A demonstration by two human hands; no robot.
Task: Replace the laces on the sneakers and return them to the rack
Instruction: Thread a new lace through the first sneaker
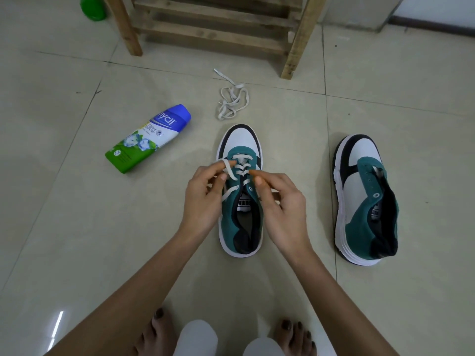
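A teal, white and black sneaker [241, 140] stands on the floor in front of me, toe pointing away, its lower eyelets threaded with a white lace [240, 167]. My left hand [203, 199] pinches a loop of that lace at the sneaker's left side. My right hand [280, 206] hovers over the right eyelet row with thumb and forefinger curled close together; whether they hold the lace end is hidden. A second matching sneaker [365, 199] stands to the right with no lace. A loose white lace [232, 98] lies bunched on the floor beyond the toe.
A wooden shoe rack [218, 29] stands at the far side of the tiled floor. A blue-capped powder bottle [147, 138] lies on its side to the left. A green container [92, 7] is at the top left. My bare feet [154, 335] are at the bottom.
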